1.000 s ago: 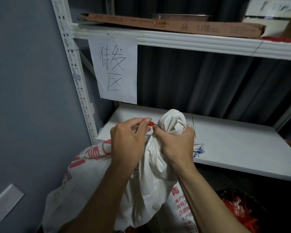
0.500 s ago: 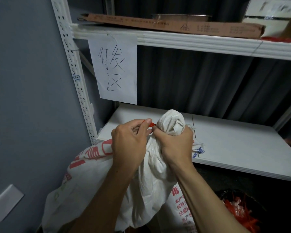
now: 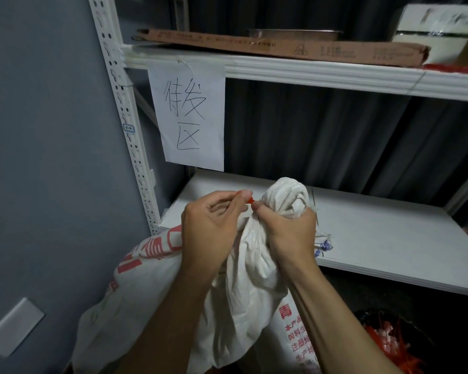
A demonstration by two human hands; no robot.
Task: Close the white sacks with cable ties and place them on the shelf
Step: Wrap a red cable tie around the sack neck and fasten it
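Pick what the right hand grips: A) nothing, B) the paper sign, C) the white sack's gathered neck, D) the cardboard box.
C: the right hand curls round the bunched top of the white sack, while the left hand pinches the red cable tie.

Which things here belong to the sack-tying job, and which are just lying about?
Job in hand:
white sack
red cable tie
left hand, pinching the tie
right hand, gripping the sack's neck
lower shelf
red strips at bottom right, possibly spare ties

Lying about:
paper sign
cardboard box
metal tray
white box
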